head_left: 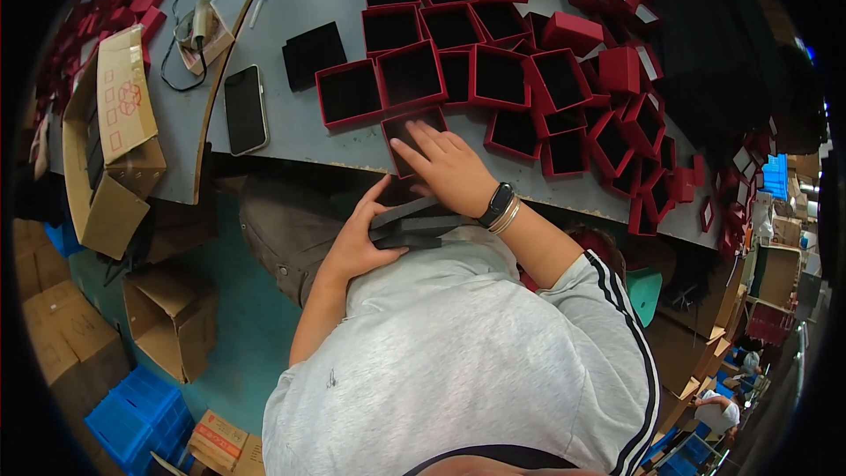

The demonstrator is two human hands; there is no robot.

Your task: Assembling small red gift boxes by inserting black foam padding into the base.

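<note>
Box (396,129), red, at near edge of table (291,128); your right hand (458,174), spread apart, reaches into it; your left hand (357,245) clamps dark pads (414,223). Hard press there could tip box.

A grey table (291,128) stands on a teal floor (238,300) near blue crates (137,419).

At ten o'clock we've got a black-screened, pale-edged rectangular smartphone (246,110) lying flat; between nine and ten, we see an open brown cardboard carton (121,101); down at eight, we spot blue plastic crates (139,414), partly shadowed.
</note>
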